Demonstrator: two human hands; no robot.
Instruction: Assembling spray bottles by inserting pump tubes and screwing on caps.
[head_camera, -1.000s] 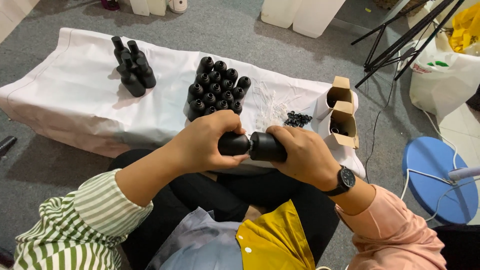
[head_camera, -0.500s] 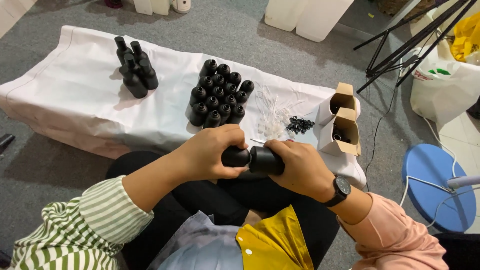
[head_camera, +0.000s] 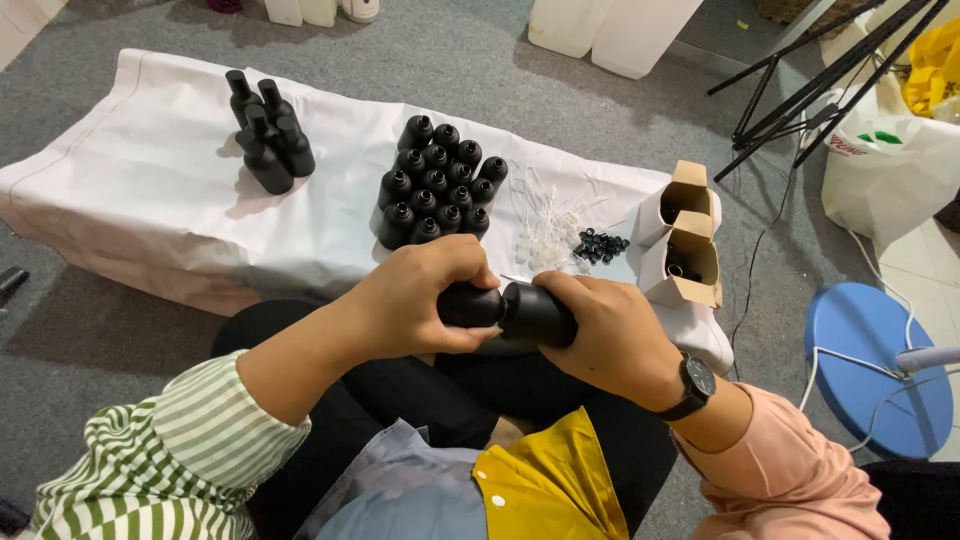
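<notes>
My right hand (head_camera: 610, 335) grips the body of a matte black bottle (head_camera: 538, 313) lying sideways over my lap. My left hand (head_camera: 415, 300) is closed around the black cap (head_camera: 470, 305) at its neck end. Both hands meet just in front of the low table covered with a white cloth (head_camera: 150, 190). On the cloth stand a tight cluster of several open black bottles (head_camera: 435, 180) and, further left, a smaller group of capped black bottles (head_camera: 268, 135).
Thin white tubes (head_camera: 545, 225) and small black caps (head_camera: 598, 246) lie on the cloth at the right. Two open cardboard boxes (head_camera: 685, 240) stand at its right end. A blue round stool (head_camera: 870, 365), tripod legs (head_camera: 800, 80) and white bags (head_camera: 890, 160) are on the grey floor.
The view has shifted slightly. My hands stay joined on the bottle and cap, with the left hand's grip turned a little on the cap.
</notes>
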